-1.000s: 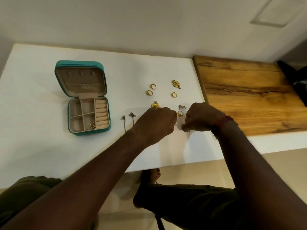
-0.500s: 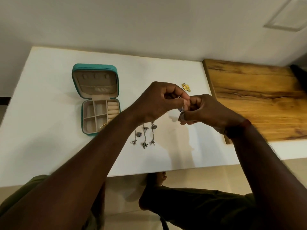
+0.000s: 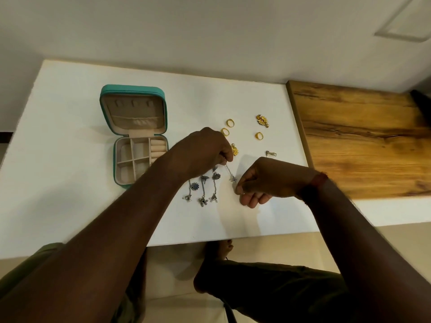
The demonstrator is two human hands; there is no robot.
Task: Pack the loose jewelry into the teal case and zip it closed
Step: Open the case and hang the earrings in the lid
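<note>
Both hands have come down and drawn apart since half a second ago, when they were raised together over the jewelry, and the gold pieces they were covering are showing again. Over the white table (image 3: 70, 159), the left hand (image 3: 205, 152) is pinching the top of a chain earring (image 3: 230, 173) between curled fingers. The right hand (image 3: 265, 180), fingers also curled, is pinching its lower charm, so the chain is hanging taut and slanted between them, just above the table. To finish this step well, I judge the person should be keeping that light tension so the chain does not knot. They should be lifting it clear of the three matching earrings (image 3: 203, 192) lying just beside it, then lowering it charm first into one compartment and letting the chain coil after. The teal case (image 3: 133, 87) is sitting well to the left, unzipped, with its lid (image 3: 135, 106) lying back flat and showing a slack pocket and three small tabs. Its compartments (image 3: 140, 149) are looking empty where visible, though the left forearm is hiding the nearest corner. The ring rolls (image 3: 158, 148) are holding nothing. Three gold rings (image 3: 230, 123), two gold flower pieces (image 3: 262, 120) and a small silver piece (image 3: 271, 154) are still lying loose beyond the hands, so most of the packing is remaining.
</note>
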